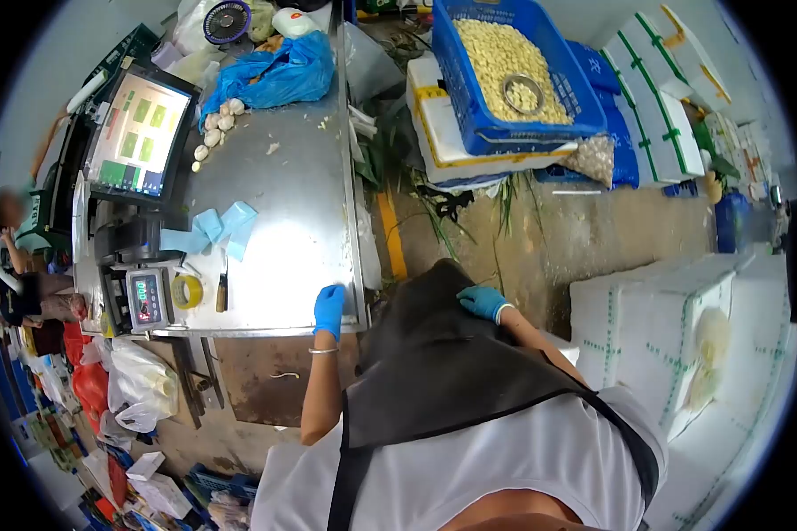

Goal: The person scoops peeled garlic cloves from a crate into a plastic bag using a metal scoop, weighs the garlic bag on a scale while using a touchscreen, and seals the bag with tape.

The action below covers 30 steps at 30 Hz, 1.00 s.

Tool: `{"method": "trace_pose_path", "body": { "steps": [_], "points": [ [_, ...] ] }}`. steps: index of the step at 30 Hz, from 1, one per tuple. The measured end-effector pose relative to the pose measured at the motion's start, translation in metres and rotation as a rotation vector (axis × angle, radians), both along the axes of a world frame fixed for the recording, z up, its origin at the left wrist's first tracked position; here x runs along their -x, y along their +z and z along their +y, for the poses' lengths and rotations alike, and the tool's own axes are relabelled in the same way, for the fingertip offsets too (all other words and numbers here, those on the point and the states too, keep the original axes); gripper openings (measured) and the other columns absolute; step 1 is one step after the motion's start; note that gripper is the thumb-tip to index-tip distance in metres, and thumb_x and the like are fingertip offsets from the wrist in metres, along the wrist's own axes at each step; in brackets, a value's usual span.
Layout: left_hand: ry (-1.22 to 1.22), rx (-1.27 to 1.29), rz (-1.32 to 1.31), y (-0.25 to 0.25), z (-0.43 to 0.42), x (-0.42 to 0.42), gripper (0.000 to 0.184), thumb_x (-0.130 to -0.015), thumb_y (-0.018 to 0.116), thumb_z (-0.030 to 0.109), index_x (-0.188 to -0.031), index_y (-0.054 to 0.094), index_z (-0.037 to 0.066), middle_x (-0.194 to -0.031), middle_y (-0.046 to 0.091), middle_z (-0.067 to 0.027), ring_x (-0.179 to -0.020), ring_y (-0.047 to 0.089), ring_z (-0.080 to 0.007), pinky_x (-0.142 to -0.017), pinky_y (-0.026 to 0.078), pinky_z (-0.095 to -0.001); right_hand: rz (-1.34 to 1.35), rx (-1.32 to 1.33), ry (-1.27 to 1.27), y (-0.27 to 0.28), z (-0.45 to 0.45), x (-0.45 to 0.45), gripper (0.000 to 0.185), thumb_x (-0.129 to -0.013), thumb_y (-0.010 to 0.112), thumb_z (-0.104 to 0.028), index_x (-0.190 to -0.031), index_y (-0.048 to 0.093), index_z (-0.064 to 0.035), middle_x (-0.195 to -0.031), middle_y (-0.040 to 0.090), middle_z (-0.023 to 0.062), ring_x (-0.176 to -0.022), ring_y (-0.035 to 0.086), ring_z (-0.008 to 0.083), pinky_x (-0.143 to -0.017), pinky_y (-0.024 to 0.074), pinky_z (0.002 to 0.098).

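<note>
My left hand (329, 310), in a blue glove, rests at the front right corner of the metal table (283, 230). Its fingers lie stretched out, with nothing visible in them. My right hand (483, 303), also gloved in blue, lies against the side of the dark apron (443, 354), its fingers extended and holding nothing I can see. Left of my left hand are a small knife (222, 288), a roll of yellow tape (186, 291) and crumpled light-blue strips (221, 227). Whole garlic bulbs (214, 133) sit farther back beside a blue plastic bag (279, 71).
A scale (147, 298) and a lit touchscreen (139, 133) line the table's left side. Ahead, a blue crate (522, 137) of peeled garlic cloves holds a round metal bowl (523, 92). White foam boxes (673, 327) stand at right. Two people are at far left.
</note>
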State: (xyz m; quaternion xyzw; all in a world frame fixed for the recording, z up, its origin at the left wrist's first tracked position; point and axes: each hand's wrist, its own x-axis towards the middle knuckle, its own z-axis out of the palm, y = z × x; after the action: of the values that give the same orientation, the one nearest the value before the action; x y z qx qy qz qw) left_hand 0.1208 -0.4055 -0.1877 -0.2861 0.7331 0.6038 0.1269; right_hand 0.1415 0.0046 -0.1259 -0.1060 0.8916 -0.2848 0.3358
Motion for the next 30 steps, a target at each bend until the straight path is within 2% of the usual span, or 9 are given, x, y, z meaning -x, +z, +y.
{"method": "trace_pose_path", "body": {
  "steps": [3, 7, 9, 13, 17, 21, 26, 29, 30],
  "points": [
    [-0.021, 0.138, -0.022, -0.040, -0.005, 0.008, 0.027, -0.086, 0.060, 0.023, -0.093, 0.064, -0.002, -0.077, 0.063, -0.0080, -0.070, 0.055, -0.0133, -0.066, 0.047, -0.0289, -0.011, 0.022, 0.064, -0.003, 0.003, 0.051, 0.036, -0.089, 0.049, -0.034, -0.113, 0.064, -0.0119, -0.119, 0.062, 0.0104, -0.107, 0.058, 0.0329, -0.093, 0.0450, 0.0412],
    [0.051, 0.058, -0.031, -0.017, 0.000, 0.012, 0.018, -0.087, 0.061, 0.020, -0.082, 0.063, 0.002, -0.071, 0.060, -0.0028, -0.059, 0.053, -0.0098, -0.053, 0.044, -0.0246, -0.045, -0.019, 0.303, -0.013, -0.006, 0.149, 0.036, -0.088, 0.050, -0.035, -0.113, 0.064, -0.0128, -0.116, 0.063, 0.0117, -0.105, 0.058, 0.0347, -0.092, 0.0453, 0.0434],
    [0.071, 0.002, -0.112, -0.041, -0.004, 0.006, 0.019, -0.087, 0.063, 0.021, -0.079, 0.064, 0.003, -0.071, 0.061, -0.0024, -0.062, 0.054, -0.0099, -0.055, 0.045, -0.0249, -0.026, -0.078, 0.484, -0.005, -0.018, 0.216, 0.035, -0.087, 0.051, -0.034, -0.111, 0.064, -0.0124, -0.114, 0.063, 0.0122, -0.103, 0.059, 0.0355, -0.091, 0.0453, 0.0443],
    [0.265, 0.104, -0.084, -0.006, 0.025, 0.015, 0.025, -0.085, 0.068, 0.023, -0.071, 0.059, 0.004, -0.065, 0.057, -0.0008, -0.058, 0.048, -0.0090, -0.053, 0.042, -0.0267, 0.111, 0.017, 0.564, 0.027, -0.063, 0.325, 0.033, -0.088, 0.054, -0.031, -0.112, 0.063, -0.0096, -0.102, 0.067, 0.0147, -0.092, 0.063, 0.0343, -0.083, 0.0490, 0.0441],
    [0.221, 0.412, -0.258, 0.011, 0.033, 0.036, 0.033, -0.075, 0.075, 0.028, -0.069, 0.061, -0.001, -0.064, 0.061, -0.0165, -0.058, 0.057, -0.0258, -0.059, 0.047, -0.0380, -0.105, 0.197, 0.317, 0.065, -0.131, 0.401, 0.040, -0.086, 0.060, -0.044, -0.082, 0.067, -0.0046, -0.082, 0.069, 0.0124, -0.070, 0.065, 0.0261, -0.069, 0.0511, 0.0373],
    [0.199, 0.417, -0.312, 0.035, 0.036, 0.050, 0.032, -0.074, 0.073, 0.029, -0.073, 0.064, -0.001, -0.067, 0.063, -0.0184, -0.060, 0.060, -0.0245, -0.059, 0.048, -0.0376, -0.103, 0.111, 0.422, 0.063, -0.194, 0.428, 0.049, -0.084, 0.061, -0.051, -0.068, 0.066, -0.0049, -0.066, 0.066, 0.0075, -0.062, 0.063, 0.0227, -0.062, 0.0495, 0.0355],
    [0.083, 0.450, -0.293, 0.041, 0.028, 0.046, 0.030, -0.076, 0.070, 0.028, -0.078, 0.066, -0.001, -0.072, 0.064, -0.0214, -0.063, 0.062, -0.0251, -0.061, 0.049, -0.0380, 0.109, -0.019, 0.616, -0.017, -0.246, 0.433, 0.052, -0.088, 0.051, -0.055, -0.071, 0.069, -0.0094, -0.076, 0.066, 0.0162, -0.071, 0.061, 0.0377, -0.064, 0.0475, 0.0456],
    [0.132, 0.246, -0.346, 0.049, 0.022, 0.047, 0.032, -0.078, 0.065, 0.030, -0.080, 0.066, -0.002, -0.079, 0.065, -0.0232, -0.074, 0.064, -0.0355, -0.069, 0.050, -0.0410, 0.159, -0.161, 0.645, -0.011, -0.254, 0.432, 0.047, -0.089, 0.051, -0.050, -0.072, 0.068, -0.0093, -0.072, 0.066, 0.0140, -0.068, 0.063, 0.0321, -0.062, 0.0484, 0.0425],
    [0.331, 0.265, -0.297, 0.043, 0.022, 0.045, 0.031, -0.080, 0.064, 0.029, -0.082, 0.066, -0.002, -0.079, 0.065, -0.0223, -0.074, 0.064, -0.0346, -0.068, 0.050, -0.0413, 0.052, -0.146, 0.618, 0.003, -0.258, 0.431, 0.045, -0.089, 0.051, -0.049, -0.074, 0.068, -0.0092, -0.071, 0.066, 0.0128, -0.067, 0.063, 0.0296, -0.062, 0.0489, 0.0406]
  ]
}}
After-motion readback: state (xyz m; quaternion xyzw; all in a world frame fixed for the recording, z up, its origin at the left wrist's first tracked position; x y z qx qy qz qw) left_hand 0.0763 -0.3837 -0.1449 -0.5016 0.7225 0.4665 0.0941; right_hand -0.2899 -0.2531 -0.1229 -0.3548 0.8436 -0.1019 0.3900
